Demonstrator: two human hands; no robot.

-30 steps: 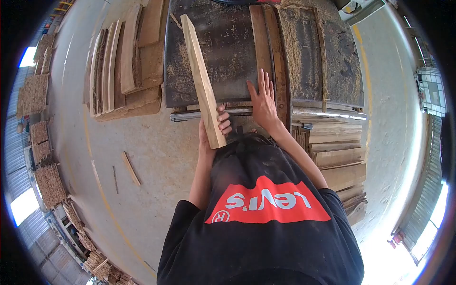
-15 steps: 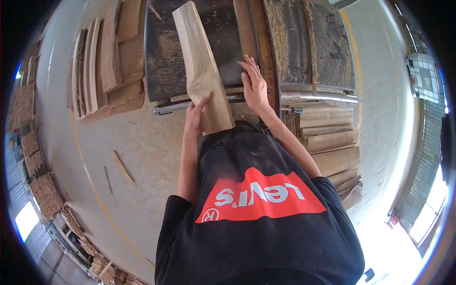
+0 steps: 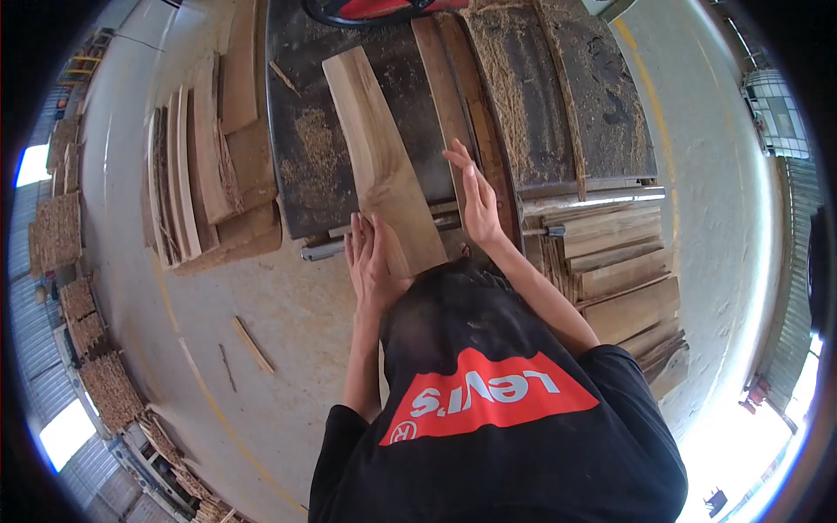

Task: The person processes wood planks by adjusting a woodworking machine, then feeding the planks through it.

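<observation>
A pale wooden board [image 3: 379, 152] lies lengthwise on the dark, sawdust-strewn machine table [image 3: 305, 187], its near end against the black shirt. My left hand [image 3: 372, 261] rests along the board's left edge near that end, fingers extended. To the right of the board, my right hand [image 3: 475, 192] is raised beside the long brown wooden rail [image 3: 445, 78], fingers stretched out and holding nothing. A metal bar [image 3: 323, 250] runs along the table's front edge.
Stacked planks [image 3: 209, 157] stand at the left, and more boards [image 3: 623, 270] lie at the right. Part of a black-and-red wheel [image 3: 370, 10] shows at the top. Two thin wood strips lie on the floor [image 3: 288, 375].
My left hand has shifted from gripping over the board to its left edge, with its fingers straighter. The camera view has tilted, bringing the wheel into sight.
</observation>
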